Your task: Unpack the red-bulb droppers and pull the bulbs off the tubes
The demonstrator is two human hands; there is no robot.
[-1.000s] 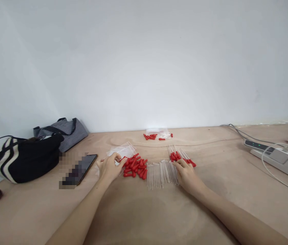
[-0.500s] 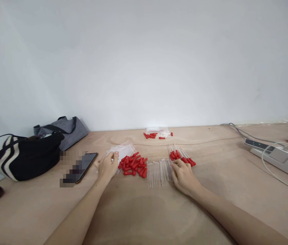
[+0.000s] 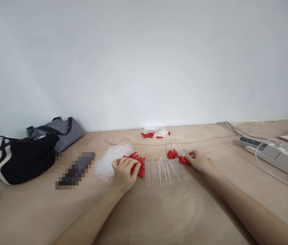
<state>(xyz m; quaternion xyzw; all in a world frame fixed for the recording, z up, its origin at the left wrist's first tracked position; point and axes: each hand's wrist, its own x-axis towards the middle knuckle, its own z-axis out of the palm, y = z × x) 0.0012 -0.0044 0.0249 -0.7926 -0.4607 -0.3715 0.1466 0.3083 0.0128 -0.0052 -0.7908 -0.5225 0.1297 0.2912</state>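
Note:
My left hand [image 3: 125,173] lies over the pile of red rubber bulbs [image 3: 141,165], thumb apart from the curved fingers; its palm side is hidden. My right hand [image 3: 199,160] is at the right end of a row of glass droppers [image 3: 182,151] with red bulbs fitted. Its thumb and forefinger are slightly apart beside the last dropper, and I see nothing held between them. Between my hands, clear glass tubes [image 3: 160,170] lie side by side in a row. Clear zip bags [image 3: 105,165] are spread left of the bulb pile.
Near the wall lie more red bulbs [image 3: 147,135] and a clear bag [image 3: 156,130] with tubes. To the left are a blurred phone [image 3: 76,170], a black bag [image 3: 33,160] and a striped bag [image 3: 68,136]. A power strip [image 3: 282,163] with cables is on the right.
My left hand has moved right from the zip bags onto the red bulbs. My right hand has moved from the loose tubes to the right end of the droppers. The view has shifted slightly.

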